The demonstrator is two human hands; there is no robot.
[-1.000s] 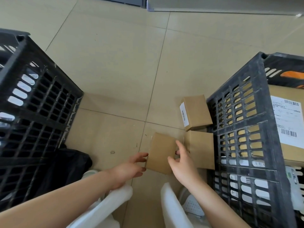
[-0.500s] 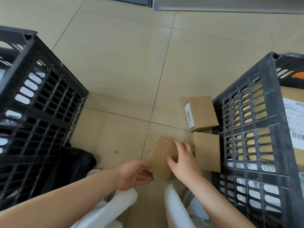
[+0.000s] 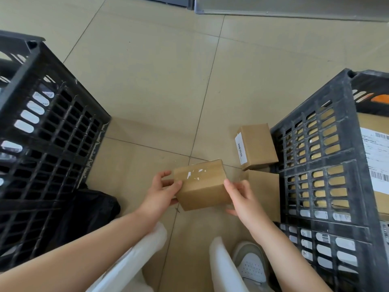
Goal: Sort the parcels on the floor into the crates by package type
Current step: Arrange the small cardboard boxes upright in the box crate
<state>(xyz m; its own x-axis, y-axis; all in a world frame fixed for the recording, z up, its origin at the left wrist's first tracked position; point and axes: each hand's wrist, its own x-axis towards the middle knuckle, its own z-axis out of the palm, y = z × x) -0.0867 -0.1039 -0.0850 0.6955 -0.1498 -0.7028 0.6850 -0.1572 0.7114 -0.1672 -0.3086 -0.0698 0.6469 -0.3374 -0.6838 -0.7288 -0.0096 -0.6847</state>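
Both hands grip one small cardboard box point(image 3: 202, 186) held clear of the tiled floor point(image 3: 160, 81) between the two crates: the left hand point(image 3: 161, 193) pinches its left end, thumb on top, and the right hand point(image 3: 242, 197) clasps its right edge, apparently tilting the face with torn label remnants upward for inspection. Two similar boxes, a labelled box point(image 3: 257, 146) and a plain box point(image 3: 264, 192), remain on the floor against the right crate point(image 3: 315, 165), which already contains cardboard parcels and is judged the likely destination; the left crate point(image 3: 52, 144) stands well apart
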